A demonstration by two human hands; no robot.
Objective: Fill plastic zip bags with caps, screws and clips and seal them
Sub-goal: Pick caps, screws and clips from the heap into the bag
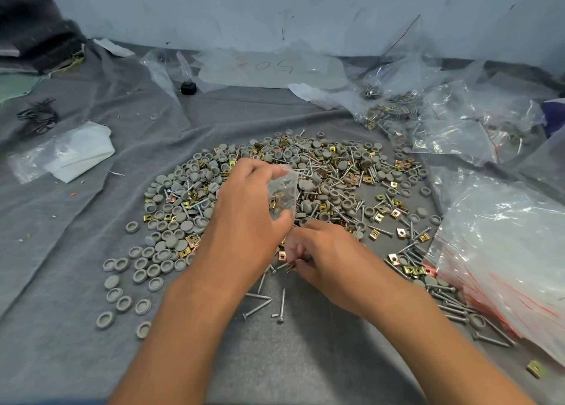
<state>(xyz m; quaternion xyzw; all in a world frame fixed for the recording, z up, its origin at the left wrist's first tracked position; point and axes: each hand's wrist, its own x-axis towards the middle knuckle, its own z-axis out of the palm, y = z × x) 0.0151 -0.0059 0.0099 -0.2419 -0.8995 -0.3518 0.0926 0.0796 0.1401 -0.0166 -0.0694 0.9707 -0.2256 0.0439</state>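
left hand (244,218) gripping part-filled zip bag (284,196) | right hand (324,251) curled, pinching screws (290,265) | above mixed parts pile (305,175)

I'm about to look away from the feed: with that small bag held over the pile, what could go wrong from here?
The left hand grips the small zip bag tilted, clips inside; contents may spill if its mouth is open. The right hand is picking among loose screws, whose points could prick fingers or pierce the film. The stack of empty bags already covers some parts.
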